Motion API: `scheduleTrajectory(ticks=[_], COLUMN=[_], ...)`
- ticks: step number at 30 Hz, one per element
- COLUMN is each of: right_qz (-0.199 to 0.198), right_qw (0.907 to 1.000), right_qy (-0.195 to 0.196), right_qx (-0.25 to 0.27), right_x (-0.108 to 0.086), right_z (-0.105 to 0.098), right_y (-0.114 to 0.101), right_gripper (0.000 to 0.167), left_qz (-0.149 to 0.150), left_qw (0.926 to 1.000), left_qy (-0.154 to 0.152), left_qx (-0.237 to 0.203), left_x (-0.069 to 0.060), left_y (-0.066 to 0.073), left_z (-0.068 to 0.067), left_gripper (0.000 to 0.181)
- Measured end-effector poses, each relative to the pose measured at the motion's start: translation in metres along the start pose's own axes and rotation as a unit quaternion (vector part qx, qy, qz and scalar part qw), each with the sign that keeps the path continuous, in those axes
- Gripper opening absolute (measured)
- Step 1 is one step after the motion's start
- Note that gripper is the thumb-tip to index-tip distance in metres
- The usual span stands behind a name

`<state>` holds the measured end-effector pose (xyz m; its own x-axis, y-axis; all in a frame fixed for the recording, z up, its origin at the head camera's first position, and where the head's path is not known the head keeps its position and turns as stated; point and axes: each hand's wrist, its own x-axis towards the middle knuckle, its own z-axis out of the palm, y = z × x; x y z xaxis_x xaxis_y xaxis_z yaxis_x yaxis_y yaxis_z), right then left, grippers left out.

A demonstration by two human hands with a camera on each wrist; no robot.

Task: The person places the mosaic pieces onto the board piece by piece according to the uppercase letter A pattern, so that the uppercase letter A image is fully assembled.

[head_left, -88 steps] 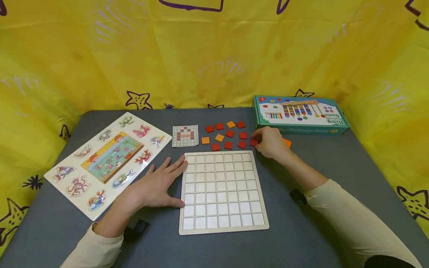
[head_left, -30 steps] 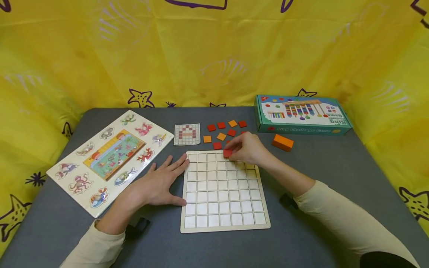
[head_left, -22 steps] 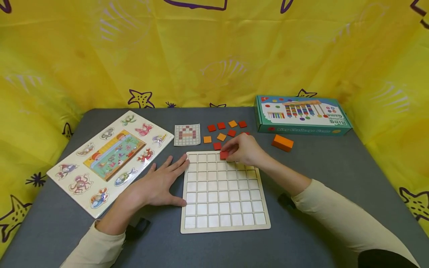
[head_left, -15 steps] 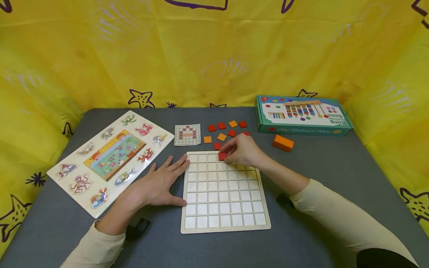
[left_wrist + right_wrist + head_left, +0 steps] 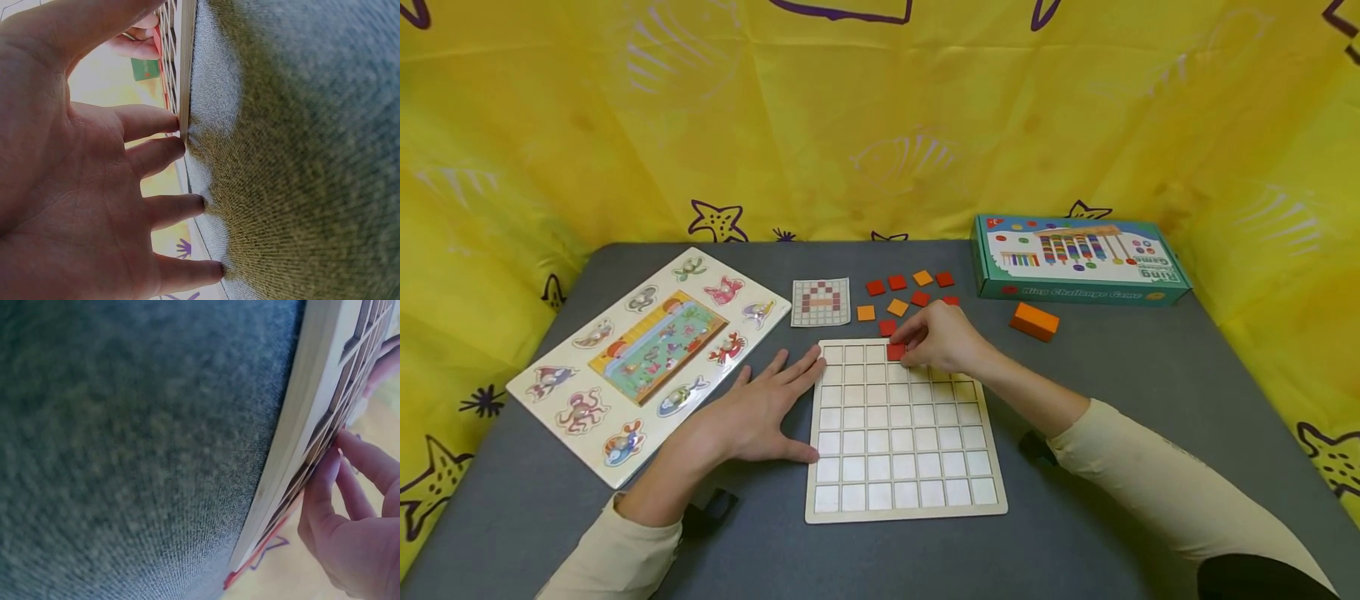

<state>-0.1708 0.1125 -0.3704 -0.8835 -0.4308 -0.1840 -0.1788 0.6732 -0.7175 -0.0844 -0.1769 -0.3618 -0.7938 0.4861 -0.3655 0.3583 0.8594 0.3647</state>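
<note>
A pale wooden grid board [image 5: 902,442] lies flat on the grey table, its square cells bare apart from one at the far edge. There a red square tile [image 5: 896,352] sits at the middle cell of the far row, pinched by my right hand [image 5: 943,337]. In the right wrist view, thumb and fingertips of the right hand [image 5: 350,519] meet at the board's surface. My left hand [image 5: 760,417] is spread, with fingertips and thumb along the board's left edge. The left wrist view shows the left hand's [image 5: 94,187] fingers straight, touching the cloth and board edge.
Several loose red tiles [image 5: 921,298] and orange tiles [image 5: 866,313] lie beyond the board. A pattern card [image 5: 820,302] is left of them. An animal picture puzzle [image 5: 550,417] lies at left. An orange block [image 5: 1034,322] and a green game box [image 5: 1082,260] stand at right.
My right hand picked up a red tile from the right of the loose tiles, carried it left to the board and lowered it at the far row. The left hand stayed at the edge.
</note>
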Motion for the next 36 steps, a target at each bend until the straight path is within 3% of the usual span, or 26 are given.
scheduleTrajectory(ticks=[25, 36], right_qz=[-0.001, 0.018], right_qw=[0.9999, 0.999], right_qy=[-0.007, 0.015], right_qx=[0.012, 0.039], right_x=[0.001, -0.003], right_z=[-0.003, -0.023], right_y=[0.001, 0.003], right_gripper=[0.027, 0.027], left_qz=[0.002, 0.0], left_qw=[1.0, 1.0], left_qy=[0.006, 0.007], left_qx=[0.003, 0.003], left_x=[0.0, -0.001], left_y=[0.0, 0.001], left_z=[0.0, 0.0], left_gripper=[0.121, 0.121])
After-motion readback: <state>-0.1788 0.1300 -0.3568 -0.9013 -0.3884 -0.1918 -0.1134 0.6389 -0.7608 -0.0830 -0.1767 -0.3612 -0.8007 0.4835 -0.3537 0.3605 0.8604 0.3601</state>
